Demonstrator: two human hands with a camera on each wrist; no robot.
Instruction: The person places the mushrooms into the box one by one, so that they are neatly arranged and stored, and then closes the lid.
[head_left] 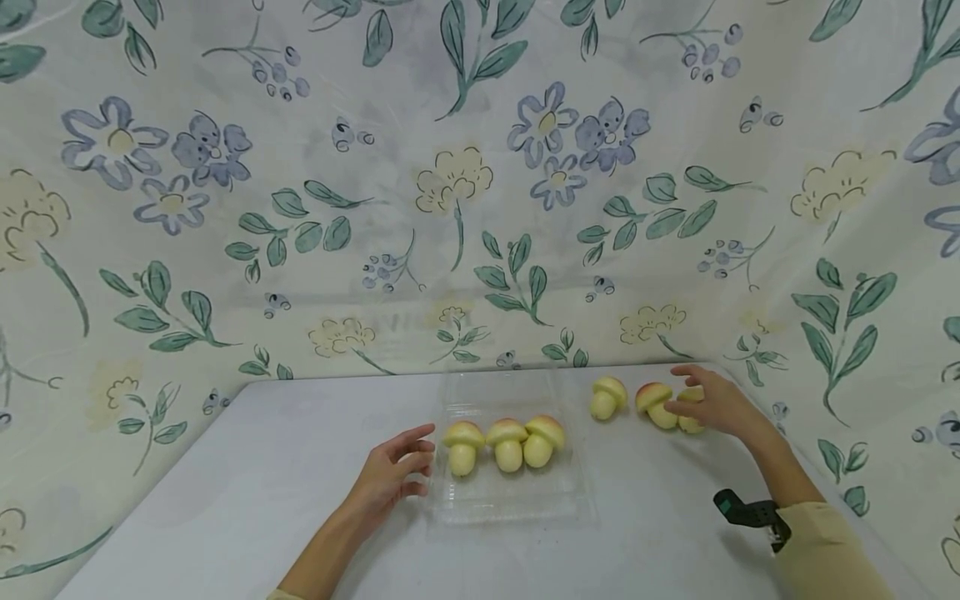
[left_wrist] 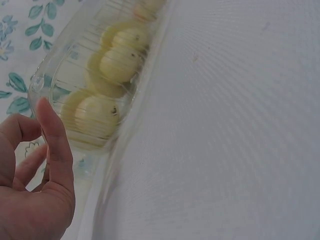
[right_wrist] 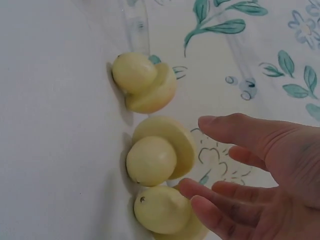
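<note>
Perhaps, right of the clear tray [head_left: 510,502], the spread, empty right grip [head_left: 714,405] could brush and roll the crowded mushrooms [head_left: 657,408] there; left of the tray, the left grip [head_left: 388,472] hangs relaxed, empty.

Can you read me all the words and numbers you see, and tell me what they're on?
None can be read anywhere.
Mushroom shapes: no readable writing; the dark specks on their stems are too small to make out.
Clear tray: no readable label.
Patterned cloth: flowers, leaves and berries, no readable words.
Black wrist device: no readable lettering.
</note>
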